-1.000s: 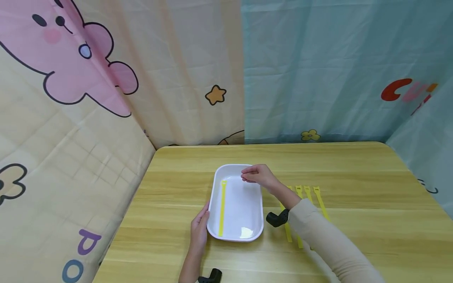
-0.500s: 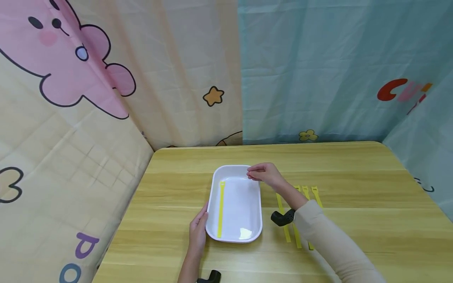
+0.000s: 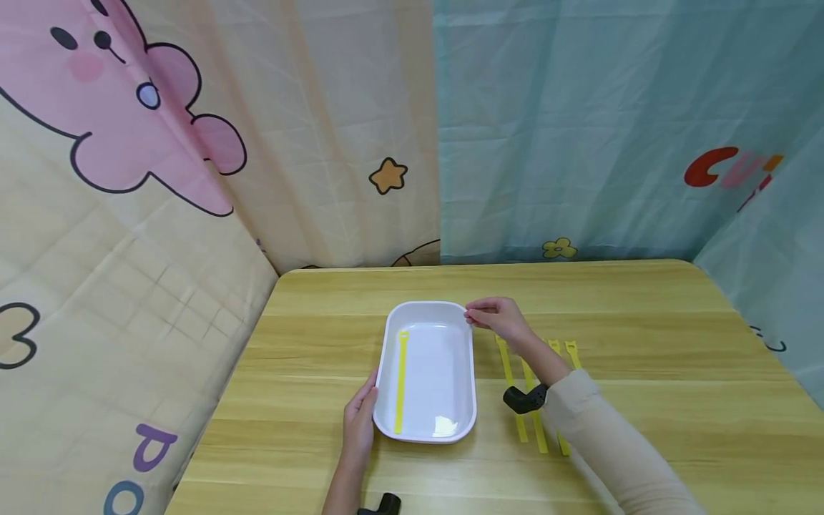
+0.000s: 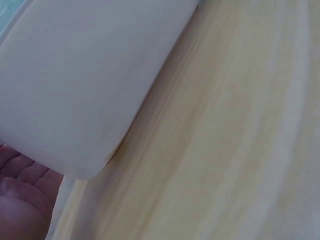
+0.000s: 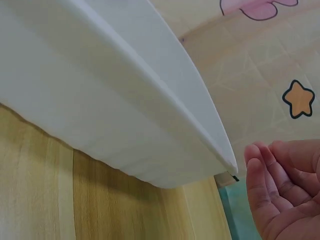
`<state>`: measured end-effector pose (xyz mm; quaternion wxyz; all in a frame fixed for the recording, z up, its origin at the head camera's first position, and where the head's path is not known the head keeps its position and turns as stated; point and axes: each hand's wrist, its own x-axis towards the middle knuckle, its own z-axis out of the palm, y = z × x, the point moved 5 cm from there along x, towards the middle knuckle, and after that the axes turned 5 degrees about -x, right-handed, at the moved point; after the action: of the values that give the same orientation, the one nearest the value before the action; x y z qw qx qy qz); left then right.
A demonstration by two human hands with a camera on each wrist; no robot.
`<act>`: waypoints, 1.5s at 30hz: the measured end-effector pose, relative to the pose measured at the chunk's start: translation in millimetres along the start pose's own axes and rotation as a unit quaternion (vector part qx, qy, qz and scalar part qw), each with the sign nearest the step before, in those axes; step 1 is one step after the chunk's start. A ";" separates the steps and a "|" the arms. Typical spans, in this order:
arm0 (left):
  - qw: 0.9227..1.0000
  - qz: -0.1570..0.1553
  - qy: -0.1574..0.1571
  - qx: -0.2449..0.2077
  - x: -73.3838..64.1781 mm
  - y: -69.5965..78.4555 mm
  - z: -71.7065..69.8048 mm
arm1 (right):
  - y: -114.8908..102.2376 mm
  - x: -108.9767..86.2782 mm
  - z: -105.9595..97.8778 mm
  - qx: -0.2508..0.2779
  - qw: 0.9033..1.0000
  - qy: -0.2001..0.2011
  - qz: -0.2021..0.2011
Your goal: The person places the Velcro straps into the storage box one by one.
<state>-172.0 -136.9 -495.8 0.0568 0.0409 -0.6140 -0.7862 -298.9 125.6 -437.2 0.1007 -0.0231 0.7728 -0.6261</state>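
A white rectangular tray (image 3: 444,379) lies lengthwise on the table. Inside it, along the left side, is a flat yellow strap (image 3: 401,383) with a slotted head, like a hook-and-loop cable tie. My left hand (image 3: 359,422) rests its fingers against the tray's left side; in the left wrist view that hand (image 4: 25,200) sits at the tray's end wall. My right hand (image 3: 508,323) is just past the tray's far right corner, fingertips and thumb together. The right wrist view shows nothing between the fingers of this hand (image 5: 285,185). Several similar yellow straps (image 3: 539,433) lie right of the tray, partly hidden by my right forearm.
The wooden table (image 3: 676,400) extends on both sides of the tray. Printed curtains (image 3: 566,129) hang close behind its far edge and along the left. Each wrist wears a black camera mount (image 3: 524,399).
My right hand has moved right from over the tray's far end to just beyond its right rim. My left hand and the strap in the tray have stayed put.
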 end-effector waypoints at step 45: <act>1.000 0.009 -0.001 -0.014 1.1 -1.5 0.1 | 46.7 -0.1 -32.8 -0.411 0.903 -0.073 -0.097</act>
<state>-173.2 -136.6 -497.2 0.0635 0.0336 -0.6036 -0.7941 -300.6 167.2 -476.2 0.0769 -0.1833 0.9460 -0.2560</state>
